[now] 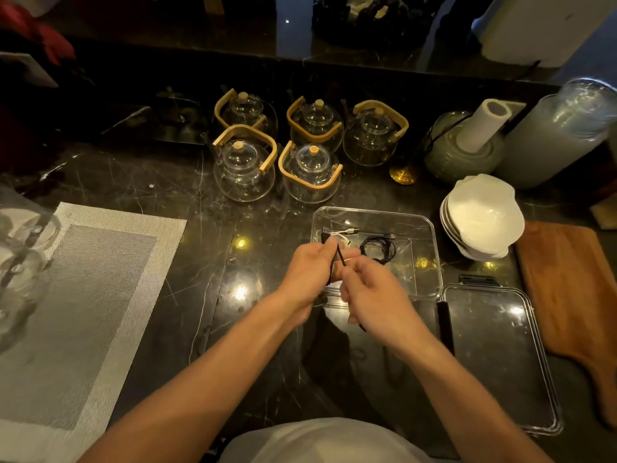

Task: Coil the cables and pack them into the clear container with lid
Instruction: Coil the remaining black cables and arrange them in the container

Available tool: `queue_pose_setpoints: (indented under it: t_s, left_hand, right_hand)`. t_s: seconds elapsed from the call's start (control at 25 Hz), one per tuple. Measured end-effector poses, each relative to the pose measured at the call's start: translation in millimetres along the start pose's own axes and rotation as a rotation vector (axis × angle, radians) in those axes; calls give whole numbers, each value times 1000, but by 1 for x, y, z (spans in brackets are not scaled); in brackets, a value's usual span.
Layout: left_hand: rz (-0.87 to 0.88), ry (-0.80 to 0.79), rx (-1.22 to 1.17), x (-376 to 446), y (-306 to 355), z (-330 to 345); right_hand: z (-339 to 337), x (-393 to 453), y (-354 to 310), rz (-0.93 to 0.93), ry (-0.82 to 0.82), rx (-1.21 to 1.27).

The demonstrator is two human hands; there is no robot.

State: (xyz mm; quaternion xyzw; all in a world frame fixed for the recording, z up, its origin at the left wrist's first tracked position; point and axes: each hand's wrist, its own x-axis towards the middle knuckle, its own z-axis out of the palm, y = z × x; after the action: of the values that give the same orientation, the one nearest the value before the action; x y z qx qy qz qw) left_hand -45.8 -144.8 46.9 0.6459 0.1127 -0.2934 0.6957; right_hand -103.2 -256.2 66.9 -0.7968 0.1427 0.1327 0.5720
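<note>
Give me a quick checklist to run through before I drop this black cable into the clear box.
1. Cable held by both hands: ok. The left hand and right hand both grip the black cable.
2. Cable fully coiled: not ok. A straight stretch still runs between the hands.
3. Clear container open: ok. Its lid lies beside it on the counter.
4. Room inside: ok. Only a white cable and a coiled black cable lie in it.
5. Loose end under control: cannot tell. A tail shows below the right hand, its plug hidden.
</note>
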Motion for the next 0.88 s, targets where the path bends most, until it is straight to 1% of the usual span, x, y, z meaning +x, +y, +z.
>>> queue_pose_setpoints:
  t_s: [0.08, 0.16, 0.24, 0.32, 0.44, 0.52, 0.56, 0.64, 0.72, 0.8, 0.84, 0.88]
  left_hand:
    - [-18, -46, -191, 3, 5, -1]
    - [-61, -79, -392, 7, 10, -6]
    - [-111, -93, -531, 9, 12, -11]
    - [-171, -152, -629, 9, 13, -16]
    - [-244, -298, -677, 5, 13, -23]
    - [-268, -430, -636, 2, 15, -31]
    - [-266, -492, -577, 0, 16, -35]
    - [-237, -583, -408, -3, 18, -43]
    - [-208, -625, -304, -4, 21, -51]
    - [-182, -628, -318, -2, 27, -62]
    - [-175, -619, -354, 0, 31, -69]
    - [-173, -603, -386, 2, 35, -77]
  right_hand:
    - [5, -5, 10, 22, -71, 118]
    - [5, -8, 23, 108, -178, 242]
    - [2, -7, 33, 226, -258, 374]
    - [-3, -2, 42, 291, -321, 454]
    - [-18, 10, 49, 281, -491, 448]
    - [-32, 20, 48, 275, -596, 426]
    - [-39, 25, 46, 279, -625, 416]
    - [-50, 36, 41, 268, -672, 355]
    - [-60, 45, 35, 202, -747, 141]
    - [-71, 50, 28, 153, -824, -138]
    - [-78, 52, 25, 141, -824, -257]
    - [-84, 54, 20, 129, -780, -354]
